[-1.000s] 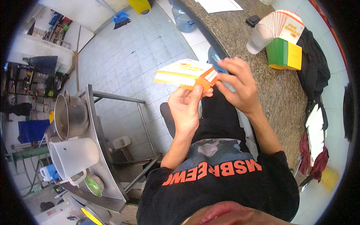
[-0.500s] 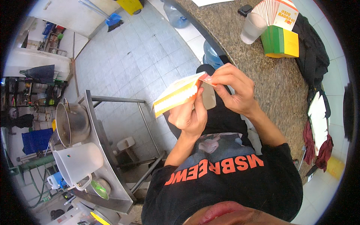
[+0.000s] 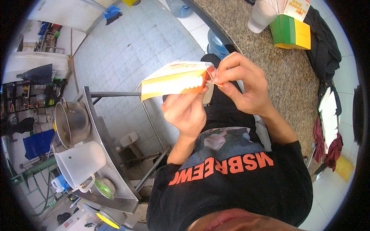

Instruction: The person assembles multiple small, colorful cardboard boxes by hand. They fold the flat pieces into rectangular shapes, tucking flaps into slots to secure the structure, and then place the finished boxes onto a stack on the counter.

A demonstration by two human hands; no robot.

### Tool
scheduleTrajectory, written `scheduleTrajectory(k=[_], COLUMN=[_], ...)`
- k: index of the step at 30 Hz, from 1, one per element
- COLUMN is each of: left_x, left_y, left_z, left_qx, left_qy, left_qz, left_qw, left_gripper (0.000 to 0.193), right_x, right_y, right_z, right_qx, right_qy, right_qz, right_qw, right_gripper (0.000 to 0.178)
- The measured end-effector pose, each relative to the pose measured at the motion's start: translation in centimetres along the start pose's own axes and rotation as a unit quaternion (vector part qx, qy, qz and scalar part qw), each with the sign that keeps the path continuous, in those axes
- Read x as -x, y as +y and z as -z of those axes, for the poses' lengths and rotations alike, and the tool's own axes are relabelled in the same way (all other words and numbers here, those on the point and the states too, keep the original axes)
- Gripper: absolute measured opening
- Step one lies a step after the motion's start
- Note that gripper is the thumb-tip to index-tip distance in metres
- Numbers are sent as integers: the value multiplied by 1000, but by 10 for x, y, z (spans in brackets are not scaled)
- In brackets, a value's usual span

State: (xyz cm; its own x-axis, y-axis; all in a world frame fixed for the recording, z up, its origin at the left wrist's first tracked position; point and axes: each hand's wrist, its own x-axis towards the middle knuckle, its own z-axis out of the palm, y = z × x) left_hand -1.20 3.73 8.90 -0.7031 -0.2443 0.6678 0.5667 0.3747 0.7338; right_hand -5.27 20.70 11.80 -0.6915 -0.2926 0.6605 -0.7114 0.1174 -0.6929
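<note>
Both hands are up in front of the chest, working a flat orange and white carton (image 3: 173, 81) that hangs in the air over the tiled floor (image 3: 127, 42), just off the curved edge of the granite table (image 3: 269, 65). The left hand (image 3: 187, 111) grips the carton from below, fingers curled round its near end, thumb pressed on the orange face. The right hand (image 3: 241, 82) comes in from the table side, fingertips pinching a small flap at the carton's end; how that flap is folded is hard to make out, since the fingers cover most of it. The carton's far side is turned away and its underside is hidden.

At the far edge of the table stands a green and yellow box (image 3: 291, 32), with a white plastic cup (image 3: 260, 17) just beside it; a fan of flat cartons (image 3: 291, 5) above them is cut off by the rim of the picture. Dark clothing (image 3: 327, 46) lies along the table's right edge. A blue water jug (image 3: 216, 43) peeks out below the table edge, mostly hidden.

Down on the left, a steel rack (image 3: 111, 169) carries a metal pot (image 3: 71, 123), a white pitcher (image 3: 79, 163) and a green bowl (image 3: 102, 188), partly hidden behind the pitcher's handle.
</note>
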Motion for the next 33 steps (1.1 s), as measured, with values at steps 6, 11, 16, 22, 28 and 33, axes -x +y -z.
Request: scheduleTrajectory(k=[6,11,16,22,28,33], left_x=[2,4,3,-4,-2,-2], left_y=[-3,-5,-5,-7,-8,-11], left_z=[-3,-6,-6,-8,-9,-11], left_qx=[63,59,45,30,102,125], left_qy=[9,5,2,2,-4,9], left_qz=[31,46,37,-1,79,56], left_qw=[998,997,998,1000,992,991], left_gripper=[20,21,21,21,22,24], right_x=[-3,-3,-3,-4,-4,-6], right_y=[-4,-5,-5,-6,-5,-9], right_z=[5,8,11,12,12,14], right_qx=[2,2,17,86,82,104], right_qy=[-9,-11,-18,-21,-3,-24], right_qz=[-25,-40,-42,-12,-5,11], right_qw=[1000,999,999,996,997,994], right_gripper=[11,11,13,20,24,27])
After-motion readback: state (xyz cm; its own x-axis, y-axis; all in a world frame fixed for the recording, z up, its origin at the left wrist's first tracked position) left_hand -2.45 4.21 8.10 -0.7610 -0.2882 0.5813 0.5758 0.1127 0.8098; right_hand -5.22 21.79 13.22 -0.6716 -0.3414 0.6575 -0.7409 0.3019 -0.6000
